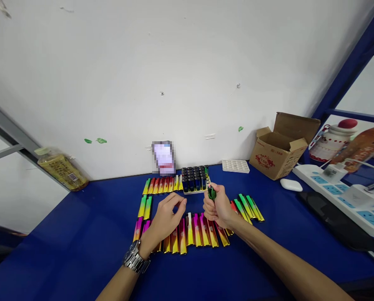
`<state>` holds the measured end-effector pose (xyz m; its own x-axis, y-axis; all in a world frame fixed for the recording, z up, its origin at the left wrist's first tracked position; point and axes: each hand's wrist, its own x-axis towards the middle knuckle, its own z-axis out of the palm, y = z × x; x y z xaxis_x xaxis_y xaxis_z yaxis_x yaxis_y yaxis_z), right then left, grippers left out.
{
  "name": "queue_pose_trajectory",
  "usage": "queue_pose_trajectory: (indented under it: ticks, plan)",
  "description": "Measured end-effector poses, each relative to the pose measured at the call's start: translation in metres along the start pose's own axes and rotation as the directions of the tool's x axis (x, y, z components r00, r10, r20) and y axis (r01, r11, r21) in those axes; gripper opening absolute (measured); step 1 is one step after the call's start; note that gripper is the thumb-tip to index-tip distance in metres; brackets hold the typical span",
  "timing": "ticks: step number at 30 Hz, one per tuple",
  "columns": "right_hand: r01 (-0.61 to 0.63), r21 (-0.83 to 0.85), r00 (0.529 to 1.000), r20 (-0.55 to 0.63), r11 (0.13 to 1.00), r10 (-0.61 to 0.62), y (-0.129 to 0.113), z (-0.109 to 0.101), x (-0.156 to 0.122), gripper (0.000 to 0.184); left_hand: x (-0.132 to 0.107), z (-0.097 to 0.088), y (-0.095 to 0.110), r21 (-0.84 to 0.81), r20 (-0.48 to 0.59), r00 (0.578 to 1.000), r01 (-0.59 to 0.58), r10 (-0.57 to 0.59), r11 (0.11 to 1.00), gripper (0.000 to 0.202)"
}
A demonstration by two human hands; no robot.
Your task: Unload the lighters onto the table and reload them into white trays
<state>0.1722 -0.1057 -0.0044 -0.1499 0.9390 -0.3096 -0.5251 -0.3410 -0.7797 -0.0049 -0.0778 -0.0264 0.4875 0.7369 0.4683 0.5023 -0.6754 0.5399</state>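
My right hand (217, 207) is closed around a green lighter (211, 193), held upright just in front of a white tray (195, 191) packed with dark lighters. My left hand (168, 217), with a metal watch on the wrist, hovers over a row of shiny multicoloured lighter sleeves (193, 231); its fingers are curled, thumb and forefinger pinched together, and I cannot make out anything in them. More sleeves lie in a row at the back (162, 185), on the left (144, 207) and on the right (248, 206).
The work lies on a blue table (80, 246) against a white wall. An open cardboard box (281, 150), an empty white tray (235, 166), a white earbud case (291, 184) and a power strip (340, 196) are on the right. A bottle (61, 168) leans at the left.
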Motion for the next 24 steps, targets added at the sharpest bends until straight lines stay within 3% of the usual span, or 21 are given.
queue_pose_trajectory:
  ticks: [13, 17, 21, 24]
  plan:
    - [-0.003, -0.011, 1.0, 0.004, 1.0, 0.003, 0.001, -0.004, 0.003, 0.063, 0.001, -0.003, -0.005, 0.114, -0.054, 0.999, 0.016, -0.01, 0.993, 0.028]
    - [0.126, -0.058, 0.987, 0.112, 0.99, -0.119, -0.003, -0.01, 0.004, 0.058, 0.002, -0.008, -0.018, 0.301, -0.06, 0.998, 0.027, -0.009, 0.953, 0.027]
    - [0.439, -0.163, 0.896, 0.147, 0.883, -0.419, -0.014, -0.022, 0.013, 0.039, 0.002, -0.014, -0.032, 0.555, -0.085, 0.99, 0.138, -0.109, 0.82, 0.025]
    - [0.621, -0.399, 0.761, 0.099, 0.675, -0.641, -0.026, -0.037, 0.025, 0.033, 0.002, -0.018, -0.035, 0.667, -0.101, 0.977, 0.206, -0.187, 0.717, 0.024]
